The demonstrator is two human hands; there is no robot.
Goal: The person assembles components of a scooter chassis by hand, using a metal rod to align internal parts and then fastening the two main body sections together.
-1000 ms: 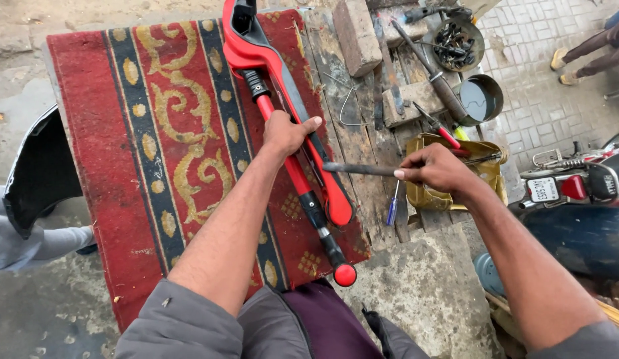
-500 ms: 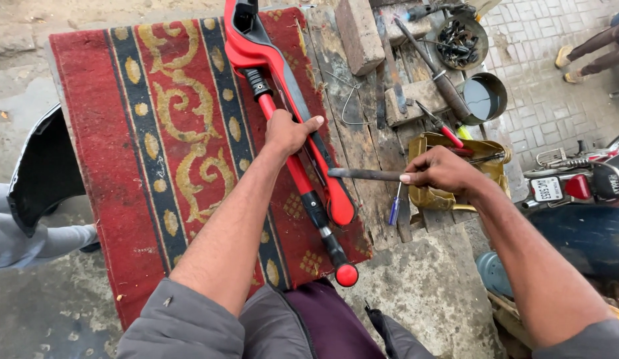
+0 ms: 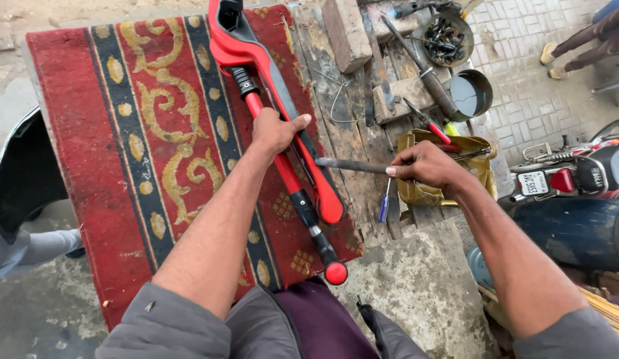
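A long red and black hand tool (image 3: 256,73) with a red knob at its near end lies on a red patterned rug (image 3: 123,146). My left hand (image 3: 275,130) grips its shaft near the middle. My right hand (image 3: 426,166) holds a flat grey metal file (image 3: 349,164) level, its tip pointing left toward the tool's red handle. Just below the file lies a small blue-handled screwdriver (image 3: 384,205).
A yellow cut-open can (image 3: 432,193) with tools sits under my right hand. Behind it stand a wooden block (image 3: 346,33), a round tin of parts (image 3: 449,33), an empty tin (image 3: 470,93) and a motorbike (image 3: 575,179) at right. Another person's feet (image 3: 562,56) show at top right.
My right hand has shifted the file slightly; my left hand keeps its grip on the tool. Little else has moved.
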